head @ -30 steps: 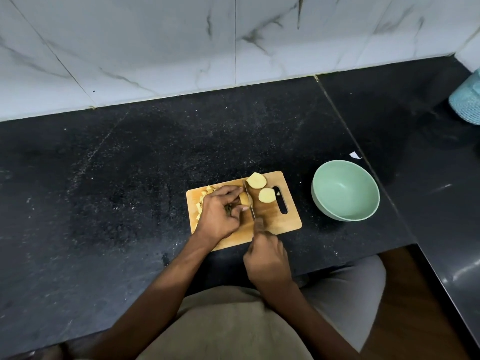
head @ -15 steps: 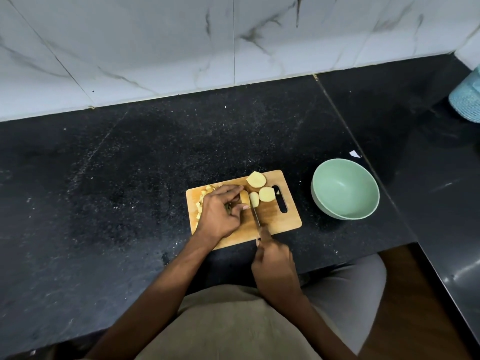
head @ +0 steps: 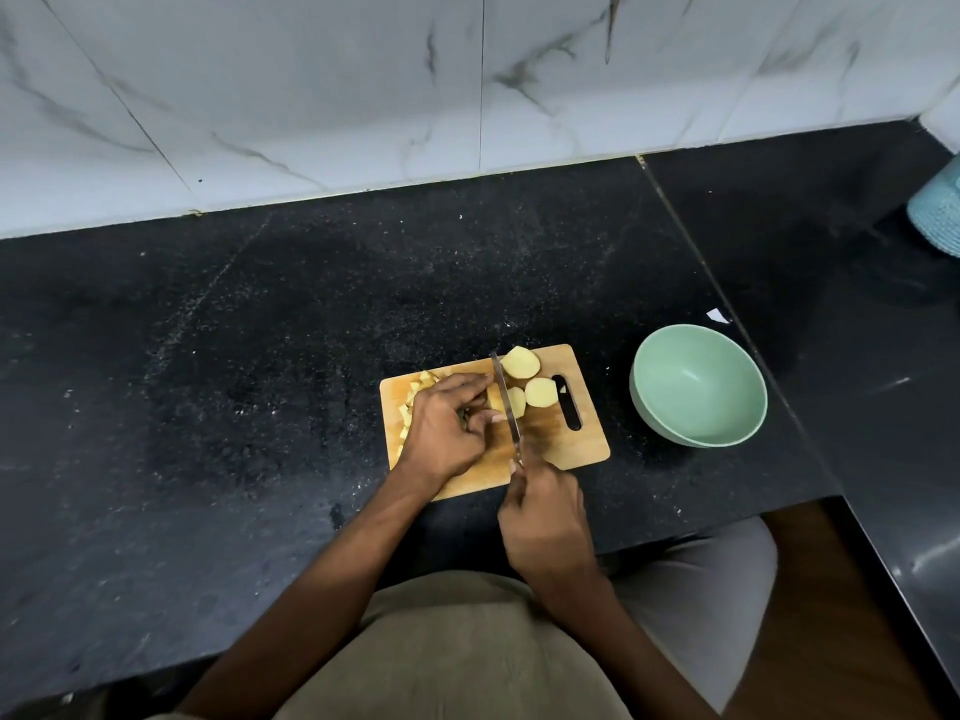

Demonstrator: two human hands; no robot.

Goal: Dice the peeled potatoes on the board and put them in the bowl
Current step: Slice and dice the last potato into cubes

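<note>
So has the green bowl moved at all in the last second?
No. The green bowl sits in the same spot right of the cutting board, on the counter.

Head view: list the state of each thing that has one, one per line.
Green bowl: upright, empty.
Knife: blade down among the potato slices.
Diced potato: piled at board's left.
Left hand: steadying potato.
Right hand: gripping knife handle.

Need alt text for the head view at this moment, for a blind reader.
The right hand holds a knife over a potato piece steadied by the left hand on a wooden board. Slices lie right of the blade, dice to its left. An empty green bowl stands to the right.
</note>
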